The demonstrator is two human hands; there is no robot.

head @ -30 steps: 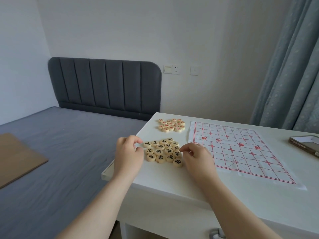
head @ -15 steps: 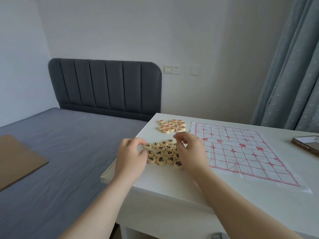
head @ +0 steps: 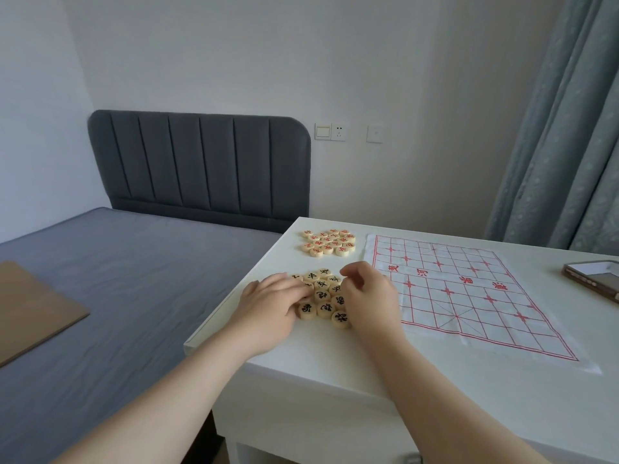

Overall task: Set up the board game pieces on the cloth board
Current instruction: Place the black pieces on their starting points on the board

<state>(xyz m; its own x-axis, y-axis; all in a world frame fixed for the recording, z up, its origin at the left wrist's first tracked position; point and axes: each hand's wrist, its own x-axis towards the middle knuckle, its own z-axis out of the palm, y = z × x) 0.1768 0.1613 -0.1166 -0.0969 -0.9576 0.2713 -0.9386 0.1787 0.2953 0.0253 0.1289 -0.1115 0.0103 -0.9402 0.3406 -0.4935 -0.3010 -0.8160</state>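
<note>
A white cloth board [head: 469, 289] with a red grid lies flat on the white table [head: 335, 360]. Left of it sits a cluster of round wooden pieces with black characters [head: 323, 298]. Farther back is a second cluster, pieces with red characters [head: 329, 242]. My left hand [head: 268, 308] rests on the left side of the black-character cluster, fingers laid over several pieces. My right hand [head: 370, 296] hovers at the cluster's right side with curled fingers; whether it holds a piece is hidden. No piece stands on the board.
A phone [head: 593, 277] lies at the table's right edge beyond the board. A grey bed [head: 117, 296] with a padded headboard [head: 201, 169] fills the left, with a brown cardboard sheet [head: 30, 306] on it. Curtains [head: 562, 128] hang at the right.
My left hand has slid right onto the black-character cluster. My right hand moved from the cluster's near side up along its right side.
</note>
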